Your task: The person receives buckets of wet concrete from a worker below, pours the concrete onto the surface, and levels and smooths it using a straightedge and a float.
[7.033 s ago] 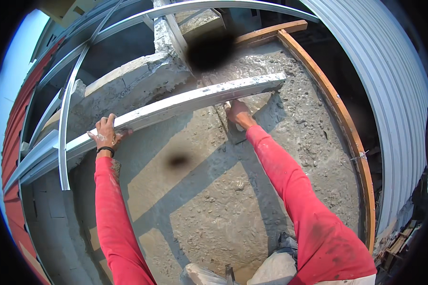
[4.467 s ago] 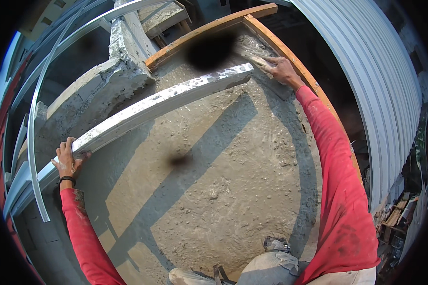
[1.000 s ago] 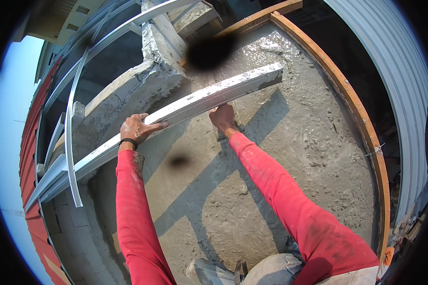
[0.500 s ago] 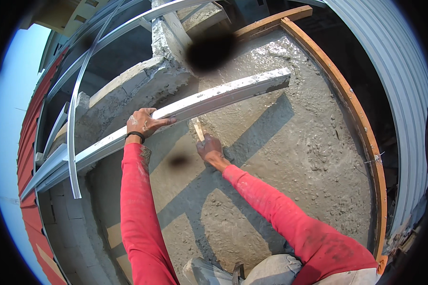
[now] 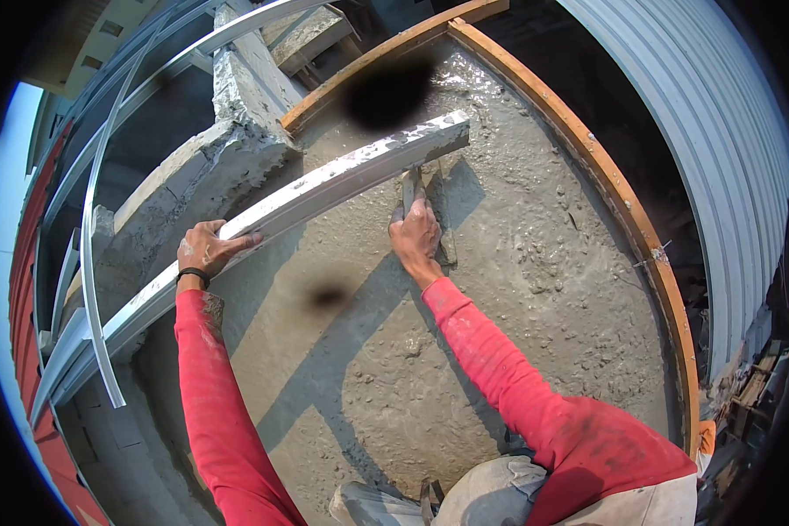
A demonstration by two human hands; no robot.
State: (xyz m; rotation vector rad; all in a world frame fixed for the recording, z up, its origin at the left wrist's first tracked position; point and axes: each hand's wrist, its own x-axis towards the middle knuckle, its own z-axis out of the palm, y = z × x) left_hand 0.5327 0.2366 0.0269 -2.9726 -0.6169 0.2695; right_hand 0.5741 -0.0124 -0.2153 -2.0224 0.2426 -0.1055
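Presently: metal beam, long axis slanting far-right from left hand, fingers clasped over its edge; tool handle, within right hand's curled fingers, beam just beyond.

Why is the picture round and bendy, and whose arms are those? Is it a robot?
No robot here! Those are a person's own arms in red sleeves. A camera on the person's head looks down, and its very wide lens makes straight things look curved.

The left hand, with a dark band at the wrist, grasps a long, whitish beam spattered with grey. The right hand holds a hand tool that looks like a trowel, partly hidden by the hand.

Underneath is a wet-looking grey mix, probably concrete: smooth in places, lumpy in others, with shadows across it. An orange-brown board edges it on the right.
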